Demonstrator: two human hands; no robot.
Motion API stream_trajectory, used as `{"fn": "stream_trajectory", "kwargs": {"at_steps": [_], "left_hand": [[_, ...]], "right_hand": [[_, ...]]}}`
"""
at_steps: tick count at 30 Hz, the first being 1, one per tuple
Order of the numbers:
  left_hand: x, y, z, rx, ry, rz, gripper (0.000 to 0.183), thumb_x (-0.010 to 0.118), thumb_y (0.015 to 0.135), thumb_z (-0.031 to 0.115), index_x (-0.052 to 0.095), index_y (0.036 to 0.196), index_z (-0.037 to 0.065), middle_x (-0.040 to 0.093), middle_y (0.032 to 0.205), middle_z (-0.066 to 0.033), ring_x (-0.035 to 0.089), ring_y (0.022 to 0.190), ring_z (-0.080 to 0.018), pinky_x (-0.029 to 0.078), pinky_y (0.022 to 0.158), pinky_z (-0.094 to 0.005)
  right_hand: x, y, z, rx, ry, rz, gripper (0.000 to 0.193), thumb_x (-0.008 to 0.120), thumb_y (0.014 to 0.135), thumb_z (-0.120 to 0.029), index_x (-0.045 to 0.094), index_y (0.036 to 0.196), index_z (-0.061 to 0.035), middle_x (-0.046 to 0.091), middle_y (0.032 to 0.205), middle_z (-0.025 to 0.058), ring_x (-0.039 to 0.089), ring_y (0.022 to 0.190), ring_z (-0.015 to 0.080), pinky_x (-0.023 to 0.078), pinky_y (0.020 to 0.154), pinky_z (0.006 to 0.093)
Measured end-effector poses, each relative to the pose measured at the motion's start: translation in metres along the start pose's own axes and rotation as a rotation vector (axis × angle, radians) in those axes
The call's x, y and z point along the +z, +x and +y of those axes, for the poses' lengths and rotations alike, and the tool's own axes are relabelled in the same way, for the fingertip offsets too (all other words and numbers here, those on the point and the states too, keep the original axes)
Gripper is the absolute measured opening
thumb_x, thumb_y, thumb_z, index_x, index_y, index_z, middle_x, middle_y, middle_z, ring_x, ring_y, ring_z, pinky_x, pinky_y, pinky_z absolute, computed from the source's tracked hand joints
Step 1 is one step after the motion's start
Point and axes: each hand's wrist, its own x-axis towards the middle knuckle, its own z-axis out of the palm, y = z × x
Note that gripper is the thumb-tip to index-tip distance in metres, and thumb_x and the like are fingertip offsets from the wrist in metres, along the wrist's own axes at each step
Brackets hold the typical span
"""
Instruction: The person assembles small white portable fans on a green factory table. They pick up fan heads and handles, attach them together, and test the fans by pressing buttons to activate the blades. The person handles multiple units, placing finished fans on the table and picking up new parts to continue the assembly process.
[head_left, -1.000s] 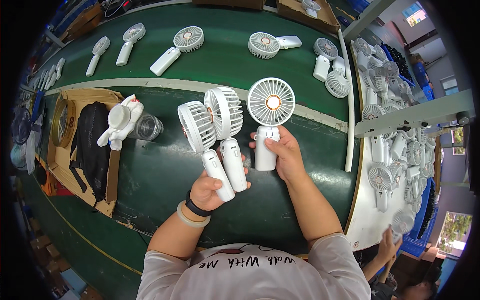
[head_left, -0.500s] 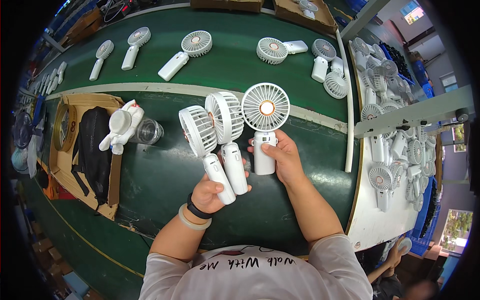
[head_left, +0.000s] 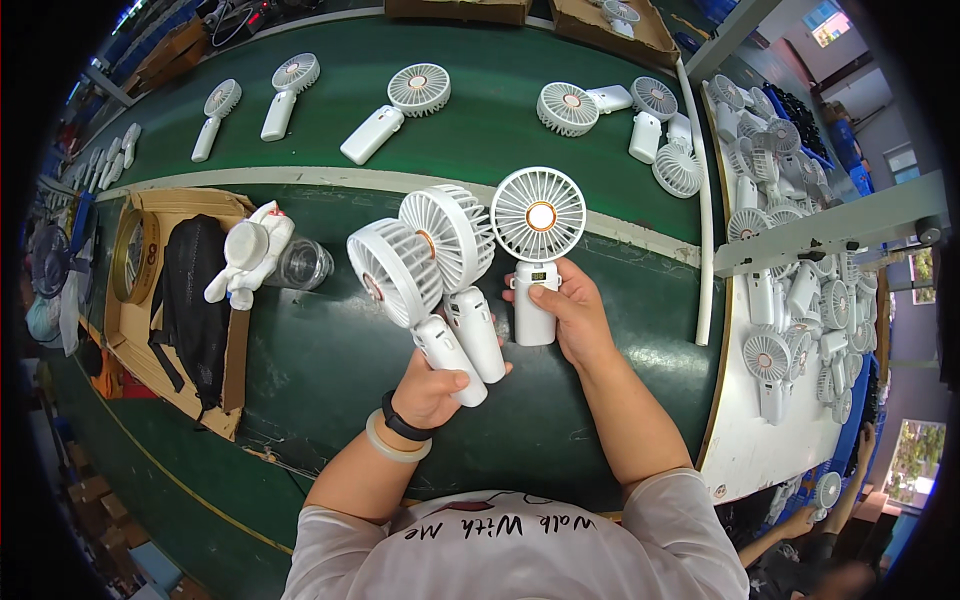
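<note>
Two white handheld fans are gripped together in my left hand. The nearer handheld fan has its head tilted left, and the other handheld fan leans beside it with its head overlapping. My right hand is closed around the handle of a third white handheld fan. That one stands upright with its round grille and orange-ringed centre facing me; its thumb-side panel shows a small lit display. A dark band and a pale bracelet circle my left wrist.
More fans, such as one lying fan, are spread along the green conveyor belt. On the left, a cardboard tray holds a black bag, beside a white plush toy and clear jar. Fans crowd a white table at right, near another person's hand.
The fans on the belt have shifted right. In my left hand the two fans have turned, and their heads tip further left. At lower right, the other person's arms and fan have moved.
</note>
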Motion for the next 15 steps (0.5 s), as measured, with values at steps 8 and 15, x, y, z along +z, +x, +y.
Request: {"fn": "stream_trajectory", "kwargs": {"at_steps": [8, 15], "left_hand": [[-0.02, 0.0, -0.005, 0.084, 0.669, -0.099, 0.08, 0.074, 0.068, 0.011, 0.03, 0.134, 0.002, 0.043, 0.128, -0.0121, 0.043, 0.119, -0.0219, 0.041, 0.093, -0.0351], [-0.009, 0.0, -0.012, 0.423, 1.26, -0.256, 0.091, 0.074, 0.068, 0.018, 0.018, 0.138, -0.001, 0.026, 0.14, -0.018, 0.022, 0.132, -0.0308, 0.021, 0.106, -0.0432]], "right_hand": [[0.022, -0.012, 0.02, 0.01, 0.038, -0.13, 0.063, 0.062, 0.084, -0.018, 0.027, 0.136, -0.0038, 0.046, 0.125, 0.0086, 0.05, 0.108, 0.0177, 0.04, 0.092, 0.0315], [0.047, -0.034, 0.018, -0.117, -0.425, -0.372, 0.094, 0.08, 0.062, -0.03, 0.029, 0.135, -0.0015, 0.036, 0.134, 0.0114, 0.035, 0.125, 0.0242, 0.029, 0.104, 0.0368]]}}
